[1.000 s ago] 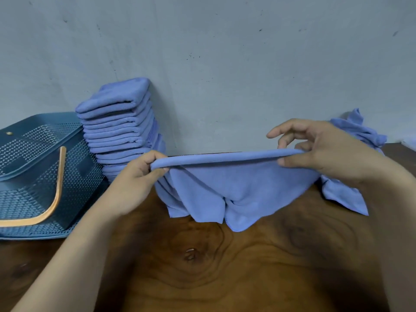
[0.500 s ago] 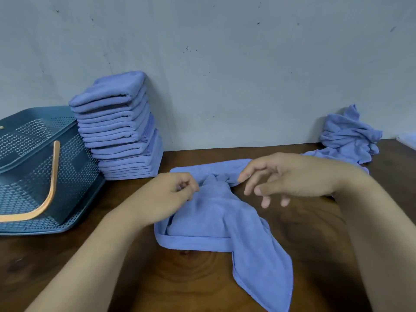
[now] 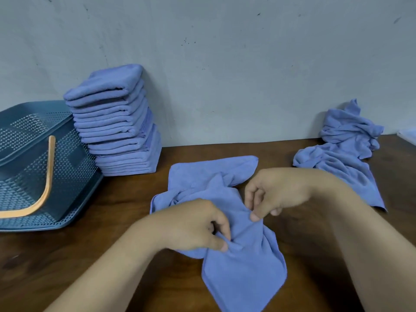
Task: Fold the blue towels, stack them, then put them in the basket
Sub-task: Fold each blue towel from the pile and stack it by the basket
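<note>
A crumpled blue towel (image 3: 240,264) lies on the wooden table in front of me. My left hand (image 3: 193,228) pinches a fold of it near its middle. My right hand (image 3: 276,194) pinches the cloth just to the right and a little farther back. A tall stack of folded blue towels (image 3: 117,124) leans against the wall at the back left. Beside the stack, at the far left, stands the dark blue perforated basket (image 3: 74,167) with an orange handle (image 3: 46,181). A heap of unfolded blue towels (image 3: 344,149) sits at the back right.
A grey wall closes off the back of the table (image 3: 112,248). A pale object (image 3: 408,135) shows at the right edge, mostly cut off. Bare wood lies between the stack and the towel in front of me.
A second ago both hands held the towel stretched in the air. It has dropped onto the table in a heap, and both hands have come down and pinch it near the middle.
</note>
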